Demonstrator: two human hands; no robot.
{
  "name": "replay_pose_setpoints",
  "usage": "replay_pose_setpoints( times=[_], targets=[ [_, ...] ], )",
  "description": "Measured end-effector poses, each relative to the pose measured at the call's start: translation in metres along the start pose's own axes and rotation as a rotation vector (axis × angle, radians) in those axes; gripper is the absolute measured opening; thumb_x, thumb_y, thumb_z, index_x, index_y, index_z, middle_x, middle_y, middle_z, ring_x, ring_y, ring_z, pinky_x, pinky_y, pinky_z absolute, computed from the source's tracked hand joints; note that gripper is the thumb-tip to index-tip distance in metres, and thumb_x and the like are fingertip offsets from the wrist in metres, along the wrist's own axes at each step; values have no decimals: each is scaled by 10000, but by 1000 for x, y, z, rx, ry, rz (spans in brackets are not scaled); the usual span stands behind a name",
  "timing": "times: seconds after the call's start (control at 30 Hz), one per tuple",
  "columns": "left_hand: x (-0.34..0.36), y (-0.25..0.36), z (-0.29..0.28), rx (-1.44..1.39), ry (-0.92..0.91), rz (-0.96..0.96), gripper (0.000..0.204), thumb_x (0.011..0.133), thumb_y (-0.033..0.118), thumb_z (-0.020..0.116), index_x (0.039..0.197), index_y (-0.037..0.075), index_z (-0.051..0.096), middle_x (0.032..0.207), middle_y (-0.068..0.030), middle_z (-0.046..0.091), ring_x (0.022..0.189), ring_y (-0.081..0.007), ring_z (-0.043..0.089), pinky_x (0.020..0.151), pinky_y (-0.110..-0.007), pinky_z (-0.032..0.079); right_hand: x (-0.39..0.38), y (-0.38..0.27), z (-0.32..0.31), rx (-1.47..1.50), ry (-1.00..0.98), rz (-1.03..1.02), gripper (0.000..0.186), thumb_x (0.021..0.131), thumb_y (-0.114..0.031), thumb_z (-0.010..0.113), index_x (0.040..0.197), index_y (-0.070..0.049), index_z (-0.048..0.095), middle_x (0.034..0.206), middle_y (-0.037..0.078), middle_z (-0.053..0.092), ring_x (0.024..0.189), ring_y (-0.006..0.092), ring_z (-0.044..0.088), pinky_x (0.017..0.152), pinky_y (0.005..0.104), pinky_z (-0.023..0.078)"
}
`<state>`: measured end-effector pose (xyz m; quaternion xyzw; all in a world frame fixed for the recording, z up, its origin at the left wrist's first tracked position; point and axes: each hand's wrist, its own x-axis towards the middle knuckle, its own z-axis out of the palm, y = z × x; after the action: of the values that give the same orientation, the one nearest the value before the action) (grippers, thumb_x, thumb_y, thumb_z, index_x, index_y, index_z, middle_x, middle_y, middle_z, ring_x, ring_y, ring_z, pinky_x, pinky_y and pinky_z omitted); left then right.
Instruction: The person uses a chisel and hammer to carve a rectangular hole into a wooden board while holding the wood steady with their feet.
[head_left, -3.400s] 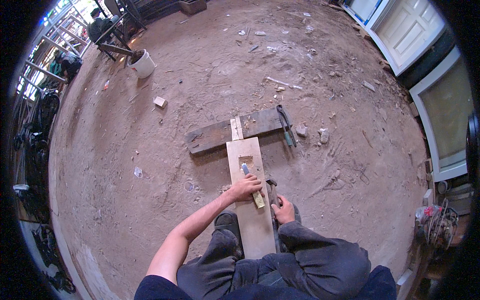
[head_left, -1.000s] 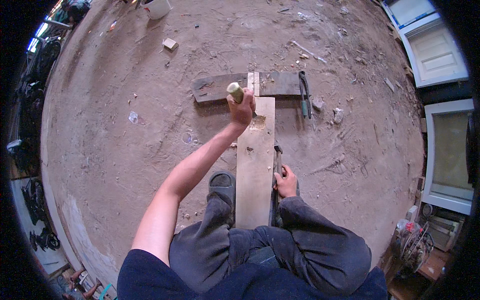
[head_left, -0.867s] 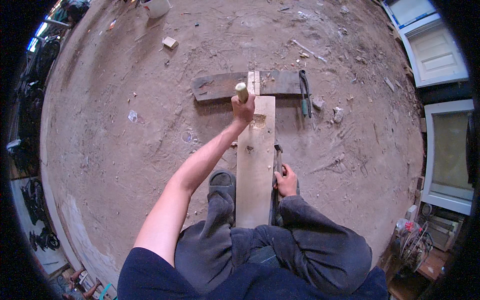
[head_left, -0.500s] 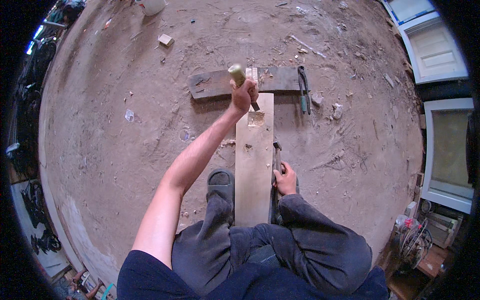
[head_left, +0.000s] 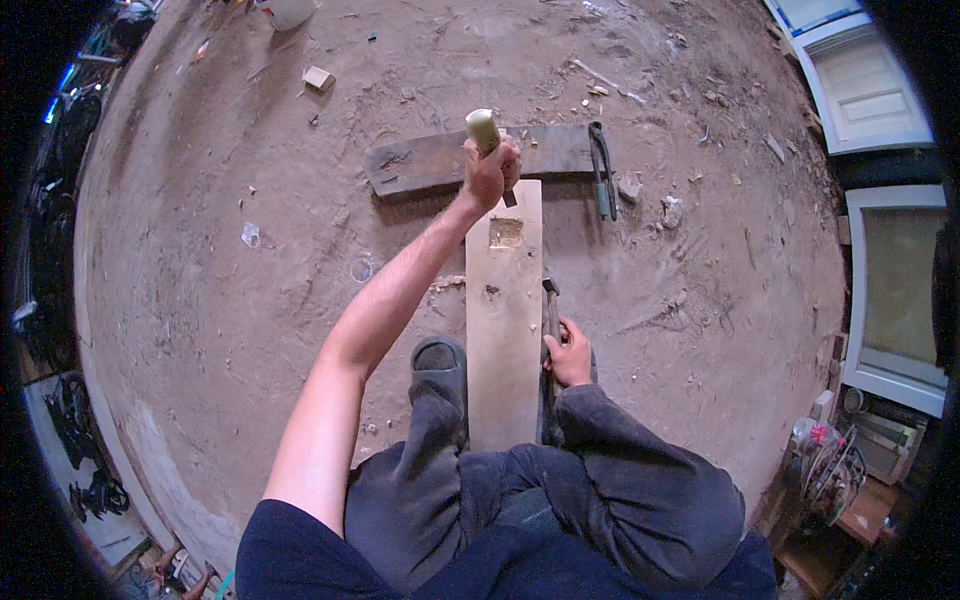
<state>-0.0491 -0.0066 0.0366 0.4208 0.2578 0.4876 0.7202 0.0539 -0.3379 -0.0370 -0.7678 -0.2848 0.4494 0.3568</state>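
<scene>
A chisel (head_left: 484, 133) is squeezed by the left hand (head_left: 487, 177), a hammer (head_left: 553, 310) by the right hand (head_left: 571, 356). Far past them, a bucket (head_left: 289, 11) is seen.

The left hand (head_left: 489, 178) is gripping a chisel (head_left: 483, 130) near the mortise (head_left: 506, 234) in a board (head_left: 505, 370); the right hand (head_left: 570, 358) is holding a hammer (head_left: 552, 304).

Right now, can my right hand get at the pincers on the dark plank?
Probably not as it is: your right hand is wrapped around the hammer. The pincers lie farther ahead, at the right end of the dark plank, with nothing visibly covering them.
</scene>
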Motion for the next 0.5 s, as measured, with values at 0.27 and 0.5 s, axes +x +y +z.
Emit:
replay_pose_setpoints(
  times=[0.27, 0.5],
  targets=[
    [-33, -42, -21, 179, 134, -165, 259, 850, 137, 572, 608, 66, 511, 496, 4, 468, 388, -83, 439, 353, -242, 318, 5, 10, 8, 33, 13, -49, 450, 779, -117, 688, 1198, 1, 574, 874, 151, 706, 583, 167, 664, 557, 319, 516],
    [-14, -16, 1, 113, 4, 33, 297, 827, 96, 526, 547, 92, 425, 490, 10, 458, 369, -72, 387, 343, -243, 274, 4, 14, 4, 18, -27, -69, 430, 824, -21, 633, 1233, 49, 522, 914, 129, 681, 532, 118, 611, 433, 260, 468]
  ],
)
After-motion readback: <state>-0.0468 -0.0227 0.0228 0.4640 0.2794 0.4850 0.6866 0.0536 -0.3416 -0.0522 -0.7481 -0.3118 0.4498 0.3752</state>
